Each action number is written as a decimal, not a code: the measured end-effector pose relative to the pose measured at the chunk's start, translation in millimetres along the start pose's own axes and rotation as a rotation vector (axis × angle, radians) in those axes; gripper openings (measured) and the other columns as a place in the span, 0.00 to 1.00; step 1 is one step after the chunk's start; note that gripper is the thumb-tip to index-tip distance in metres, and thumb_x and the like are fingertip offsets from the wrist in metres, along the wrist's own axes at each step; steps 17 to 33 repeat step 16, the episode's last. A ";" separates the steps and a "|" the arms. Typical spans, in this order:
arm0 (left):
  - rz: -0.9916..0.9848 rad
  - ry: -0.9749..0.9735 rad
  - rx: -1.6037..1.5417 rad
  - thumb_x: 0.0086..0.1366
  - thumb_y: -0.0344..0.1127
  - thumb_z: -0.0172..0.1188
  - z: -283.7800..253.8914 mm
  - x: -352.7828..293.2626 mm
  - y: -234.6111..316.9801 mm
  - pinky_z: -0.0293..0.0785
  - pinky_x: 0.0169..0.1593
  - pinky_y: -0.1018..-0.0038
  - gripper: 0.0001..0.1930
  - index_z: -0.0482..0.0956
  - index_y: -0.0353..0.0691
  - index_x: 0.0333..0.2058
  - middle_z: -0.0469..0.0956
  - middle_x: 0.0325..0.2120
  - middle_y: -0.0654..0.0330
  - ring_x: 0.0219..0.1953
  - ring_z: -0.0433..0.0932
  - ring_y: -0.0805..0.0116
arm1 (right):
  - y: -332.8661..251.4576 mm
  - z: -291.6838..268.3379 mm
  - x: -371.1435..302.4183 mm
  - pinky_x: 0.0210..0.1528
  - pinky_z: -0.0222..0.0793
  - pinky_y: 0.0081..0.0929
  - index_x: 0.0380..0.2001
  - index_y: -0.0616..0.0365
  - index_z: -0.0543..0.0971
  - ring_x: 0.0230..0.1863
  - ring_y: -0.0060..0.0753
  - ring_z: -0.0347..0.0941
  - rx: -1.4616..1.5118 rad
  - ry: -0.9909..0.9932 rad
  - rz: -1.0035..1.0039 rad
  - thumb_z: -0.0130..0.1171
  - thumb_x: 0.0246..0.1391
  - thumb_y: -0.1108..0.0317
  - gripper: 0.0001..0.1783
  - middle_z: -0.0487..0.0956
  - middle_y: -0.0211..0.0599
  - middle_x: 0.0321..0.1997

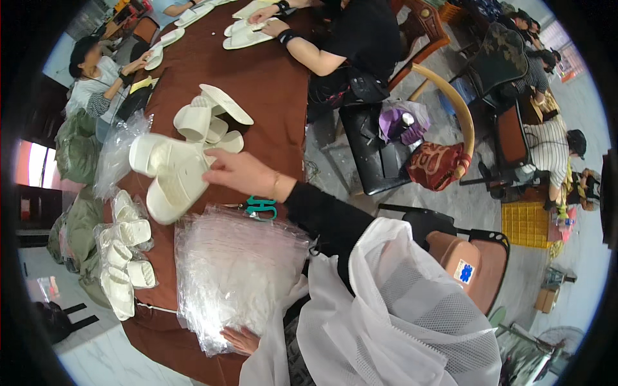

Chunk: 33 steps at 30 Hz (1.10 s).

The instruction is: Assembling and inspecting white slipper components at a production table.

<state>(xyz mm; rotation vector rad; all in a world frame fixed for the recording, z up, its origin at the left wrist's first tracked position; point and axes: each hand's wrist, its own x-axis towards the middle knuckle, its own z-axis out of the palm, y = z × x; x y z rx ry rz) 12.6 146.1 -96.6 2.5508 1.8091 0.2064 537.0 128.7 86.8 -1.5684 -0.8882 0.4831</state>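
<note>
My right hand reaches across the table, its thumb and fingers closed on the edge of a pair of white slide slippers. The pair is held together above the table, beside a small pile of more white slippers. My left hand lies flat with fingers stretched out on the near edge of a stack of clear plastic bags; my white sleeve hides its wrist. Teal-handled scissors lie between the stack and my right forearm.
Several bagged white slippers lie along the left edge of the brown-covered table. Across from me, other people handle white slippers. A black chair seat holding bags stands to the right, with a yellow crate farther off.
</note>
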 end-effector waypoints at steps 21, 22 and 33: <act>0.087 -0.007 -0.016 0.72 0.58 0.38 28.4 7.4 -36.2 0.46 0.69 0.54 0.33 0.51 0.48 0.69 0.46 0.70 0.51 0.71 0.46 0.49 | 11.8 -193.4 -333.5 0.45 0.70 0.17 0.57 0.54 0.72 0.44 0.21 0.75 0.135 0.351 0.809 0.51 0.63 0.57 0.22 0.80 0.31 0.45; 0.087 -0.007 -0.016 0.72 0.58 0.38 28.4 7.4 -36.2 0.46 0.69 0.54 0.33 0.51 0.48 0.69 0.46 0.70 0.51 0.71 0.46 0.49 | 11.8 -193.4 -333.5 0.45 0.70 0.17 0.57 0.54 0.72 0.44 0.21 0.75 0.135 0.351 0.809 0.51 0.63 0.57 0.22 0.80 0.31 0.45; 0.087 -0.007 -0.016 0.72 0.58 0.38 28.4 7.4 -36.2 0.46 0.69 0.54 0.33 0.51 0.48 0.69 0.46 0.70 0.51 0.71 0.46 0.49 | 11.8 -193.4 -333.5 0.45 0.70 0.17 0.57 0.54 0.72 0.44 0.21 0.75 0.135 0.351 0.809 0.51 0.63 0.57 0.22 0.80 0.31 0.45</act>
